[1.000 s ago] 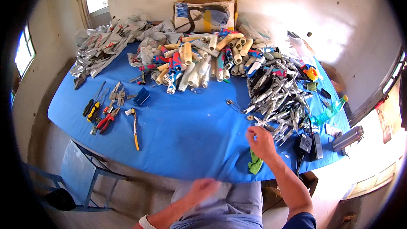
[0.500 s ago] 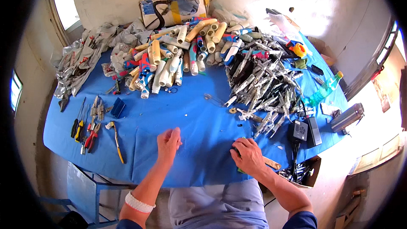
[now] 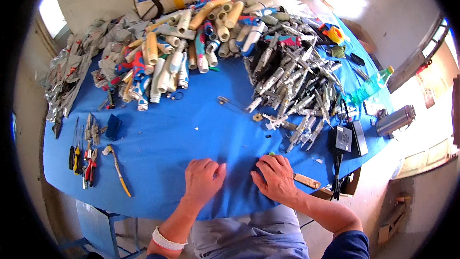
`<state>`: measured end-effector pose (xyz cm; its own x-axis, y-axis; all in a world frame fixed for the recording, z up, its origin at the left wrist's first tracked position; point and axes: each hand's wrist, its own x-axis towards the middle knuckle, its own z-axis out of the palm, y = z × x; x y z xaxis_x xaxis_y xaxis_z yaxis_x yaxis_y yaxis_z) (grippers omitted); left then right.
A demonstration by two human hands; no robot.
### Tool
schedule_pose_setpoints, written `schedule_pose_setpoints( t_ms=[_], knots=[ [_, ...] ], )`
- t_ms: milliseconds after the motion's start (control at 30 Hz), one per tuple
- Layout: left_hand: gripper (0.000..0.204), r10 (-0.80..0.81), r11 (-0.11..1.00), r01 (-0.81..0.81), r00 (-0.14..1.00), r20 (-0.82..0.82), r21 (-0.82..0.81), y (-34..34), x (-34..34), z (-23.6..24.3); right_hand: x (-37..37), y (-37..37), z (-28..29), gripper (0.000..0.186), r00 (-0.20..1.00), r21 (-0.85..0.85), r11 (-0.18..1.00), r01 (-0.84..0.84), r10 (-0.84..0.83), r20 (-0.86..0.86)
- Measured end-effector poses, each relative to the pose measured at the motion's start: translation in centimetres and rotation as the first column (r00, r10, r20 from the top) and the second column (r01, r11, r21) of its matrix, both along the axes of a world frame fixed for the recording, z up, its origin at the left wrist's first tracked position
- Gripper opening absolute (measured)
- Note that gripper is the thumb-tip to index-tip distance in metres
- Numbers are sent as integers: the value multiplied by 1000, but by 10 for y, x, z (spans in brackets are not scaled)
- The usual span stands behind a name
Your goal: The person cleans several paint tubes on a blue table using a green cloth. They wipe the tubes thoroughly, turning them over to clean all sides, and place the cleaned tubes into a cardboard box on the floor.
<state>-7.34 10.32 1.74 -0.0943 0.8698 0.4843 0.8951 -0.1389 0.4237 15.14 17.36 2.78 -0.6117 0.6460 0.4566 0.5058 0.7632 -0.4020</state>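
Observation:
My left hand is over the front part of the blue-covered table, its fingers curled inward. Whatever it may hold is hidden underneath. To its right, my right hand is bent over the cloth with fingers curled down. A bit of something green peeks out past its fingertips; the hand covers the rest, so I cannot make out its kind. A small brown wooden piece lies just right of that hand.
Pliers, screwdrivers and a yellow-handled tool lie left. Tubular plastic casings and metal-looking mechanisms are heaped behind. A green bottle, a metal flask and a black power adapter stand right.
My left hand has moved right and nearer the table's front edge, its fingers now turned inward. The right hand has stayed in nearly the same place. The whole view has shifted.

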Motion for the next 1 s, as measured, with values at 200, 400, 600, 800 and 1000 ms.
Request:
schedule_pose_setpoints(
  t_ms=[200,400,600,800,1000],
  knots=[
    [27,6,1000,-6,1000,0,-18,1,2,2,1,2,0,29,1000,-41,999,-13,13,-2],
    [31,33,999,-33,999,-19,8,-1,1,-5,8,16,2,25,955,30,976,217,-206,-214],
    [30,38,999,-38,999,-9,25,-4,1,-4,31,34,15,40,840,-79,836,543,-541,45],
    [30,33,998,-32,999,-29,49,-2,2,-5,31,44,-4,48,806,-95,801,591,-590,42],
    [31,40,998,-41,999,23,46,-6,1,-5,34,36,-12,42,724,-299,769,566,-636,-266]
  ],
)
